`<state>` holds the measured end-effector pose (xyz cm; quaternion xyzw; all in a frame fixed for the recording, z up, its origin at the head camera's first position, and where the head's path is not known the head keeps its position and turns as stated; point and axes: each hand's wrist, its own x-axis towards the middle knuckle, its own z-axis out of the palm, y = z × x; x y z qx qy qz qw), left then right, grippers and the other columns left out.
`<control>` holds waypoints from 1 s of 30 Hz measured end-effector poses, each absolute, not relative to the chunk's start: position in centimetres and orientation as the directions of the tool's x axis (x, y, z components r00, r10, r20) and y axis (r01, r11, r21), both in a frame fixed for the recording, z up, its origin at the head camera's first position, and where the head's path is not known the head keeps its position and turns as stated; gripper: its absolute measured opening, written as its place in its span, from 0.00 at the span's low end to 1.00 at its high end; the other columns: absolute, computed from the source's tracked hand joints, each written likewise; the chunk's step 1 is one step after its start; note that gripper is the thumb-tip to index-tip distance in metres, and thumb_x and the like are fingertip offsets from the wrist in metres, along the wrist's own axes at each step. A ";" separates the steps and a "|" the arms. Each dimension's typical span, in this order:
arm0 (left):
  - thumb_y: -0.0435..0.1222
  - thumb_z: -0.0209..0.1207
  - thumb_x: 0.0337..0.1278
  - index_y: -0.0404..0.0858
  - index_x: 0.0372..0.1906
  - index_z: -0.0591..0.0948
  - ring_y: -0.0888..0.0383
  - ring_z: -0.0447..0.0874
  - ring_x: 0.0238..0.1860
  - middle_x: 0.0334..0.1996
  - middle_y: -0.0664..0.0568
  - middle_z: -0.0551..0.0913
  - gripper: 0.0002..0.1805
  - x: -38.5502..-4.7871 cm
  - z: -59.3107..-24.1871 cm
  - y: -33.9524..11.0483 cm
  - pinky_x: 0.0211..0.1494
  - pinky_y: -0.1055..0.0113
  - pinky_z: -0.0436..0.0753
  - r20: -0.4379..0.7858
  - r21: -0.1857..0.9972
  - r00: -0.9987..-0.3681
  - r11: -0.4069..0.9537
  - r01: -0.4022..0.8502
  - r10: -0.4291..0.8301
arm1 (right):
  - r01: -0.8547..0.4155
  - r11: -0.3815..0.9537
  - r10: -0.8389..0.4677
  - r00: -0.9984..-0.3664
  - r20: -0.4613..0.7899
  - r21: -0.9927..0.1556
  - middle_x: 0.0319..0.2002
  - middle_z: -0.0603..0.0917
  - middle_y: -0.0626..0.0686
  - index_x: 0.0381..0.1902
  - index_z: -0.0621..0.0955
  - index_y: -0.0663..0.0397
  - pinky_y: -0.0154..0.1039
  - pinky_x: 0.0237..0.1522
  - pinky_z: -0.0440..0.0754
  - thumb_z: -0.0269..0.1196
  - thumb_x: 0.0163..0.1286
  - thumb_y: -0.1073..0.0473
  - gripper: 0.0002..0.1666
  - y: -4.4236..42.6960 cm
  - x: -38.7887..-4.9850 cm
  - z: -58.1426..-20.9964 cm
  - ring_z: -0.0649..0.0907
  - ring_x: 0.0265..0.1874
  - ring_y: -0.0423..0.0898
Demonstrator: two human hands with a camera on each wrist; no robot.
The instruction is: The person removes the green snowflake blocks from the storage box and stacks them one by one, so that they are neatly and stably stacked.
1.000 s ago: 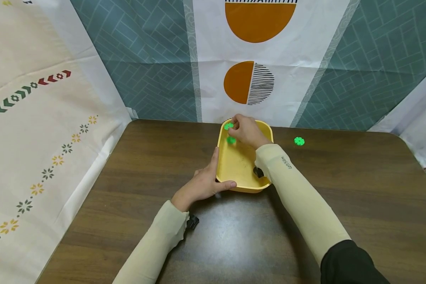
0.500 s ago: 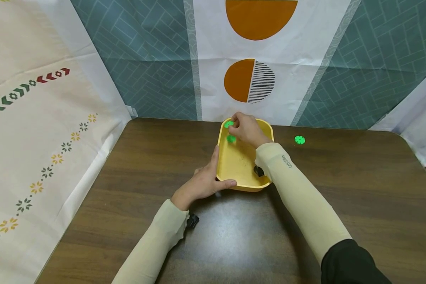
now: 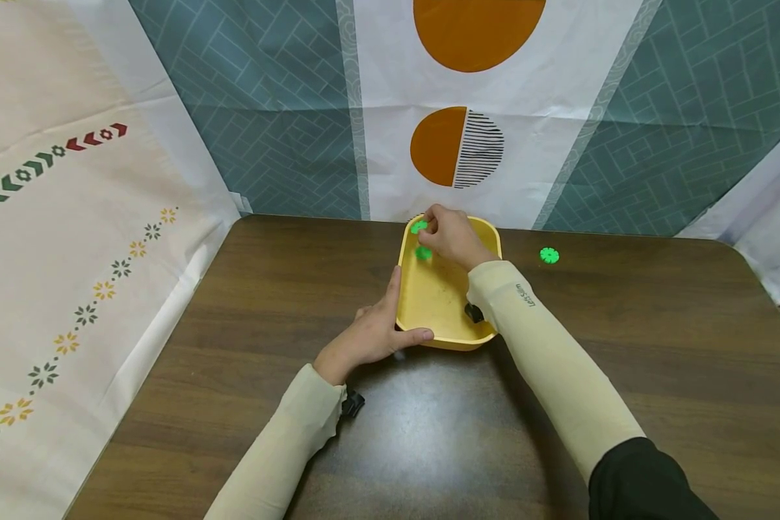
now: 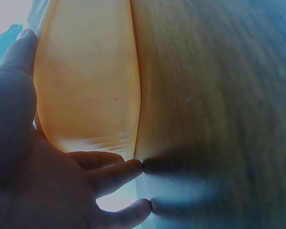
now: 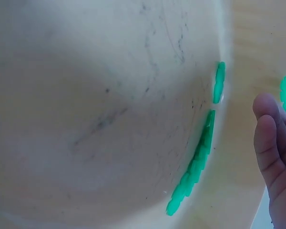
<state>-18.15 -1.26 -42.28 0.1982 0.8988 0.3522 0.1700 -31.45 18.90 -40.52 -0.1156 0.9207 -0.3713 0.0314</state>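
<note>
A yellow tray (image 3: 438, 307) stands near the table's far edge. My left hand (image 3: 373, 334) lies spread around its near left corner, thumb on the near rim and fingers along the left side. Over the far left part, my right hand (image 3: 453, 238) pinches a green disc (image 3: 419, 227), whose holed edge shows past the fingertips in the right wrist view. More green (image 3: 423, 253) shows in the tray below it. In the right wrist view, an overlapping row of green pieces (image 5: 193, 167) and a separate green piece (image 5: 219, 82) lie along the tray wall.
Another green disc (image 3: 549, 255) lies on the brown wooden table (image 3: 624, 310), right of the tray. Patterned cloth (image 3: 279, 144) hangs behind the table's far edge, and a cream printed cloth (image 3: 104, 238) is at the left.
</note>
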 end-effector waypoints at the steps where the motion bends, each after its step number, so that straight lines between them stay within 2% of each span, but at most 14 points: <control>1: 0.60 0.64 0.61 0.43 0.80 0.27 0.48 0.64 0.72 0.78 0.43 0.55 0.66 -18.2 -42.3 -1.3 0.67 0.42 0.56 -0.166 0.700 -0.864 0.674 0.236 0.476 | -0.191 0.698 -0.237 -0.971 0.030 -0.691 0.42 0.82 0.56 0.53 0.76 0.59 0.43 0.43 0.79 0.63 0.70 0.57 0.18 18.9 -31.5 -40.5 0.79 0.37 0.52; 15: 0.59 0.65 0.61 0.42 0.80 0.28 0.47 0.63 0.72 0.78 0.42 0.55 0.66 -18.2 -42.4 -1.5 0.68 0.39 0.55 -0.161 0.707 -0.863 0.666 0.237 0.478 | -0.188 0.680 -0.238 -0.971 0.030 -0.709 0.43 0.82 0.56 0.54 0.76 0.60 0.44 0.46 0.79 0.63 0.70 0.56 0.19 18.9 -31.6 -40.6 0.80 0.39 0.51; 22: 0.61 0.64 0.60 0.46 0.80 0.26 0.47 0.62 0.73 0.78 0.42 0.55 0.66 -17.9 -42.6 -1.4 0.69 0.39 0.53 -0.176 0.710 -0.858 0.666 0.228 0.483 | -0.138 0.563 -0.163 -0.985 0.054 -0.815 0.39 0.82 0.55 0.49 0.77 0.57 0.42 0.37 0.83 0.61 0.71 0.55 0.14 20.7 -31.1 -40.0 0.87 0.30 0.54; 30: 0.64 0.64 0.58 0.46 0.80 0.26 0.50 0.57 0.75 0.79 0.46 0.51 0.67 -18.0 -42.3 -1.4 0.71 0.42 0.51 -0.173 0.702 -0.864 0.674 0.229 0.474 | -0.074 0.413 -0.067 -0.996 0.050 -0.908 0.38 0.81 0.57 0.54 0.75 0.59 0.43 0.37 0.84 0.61 0.74 0.56 0.16 23.5 -30.9 -38.2 0.85 0.36 0.65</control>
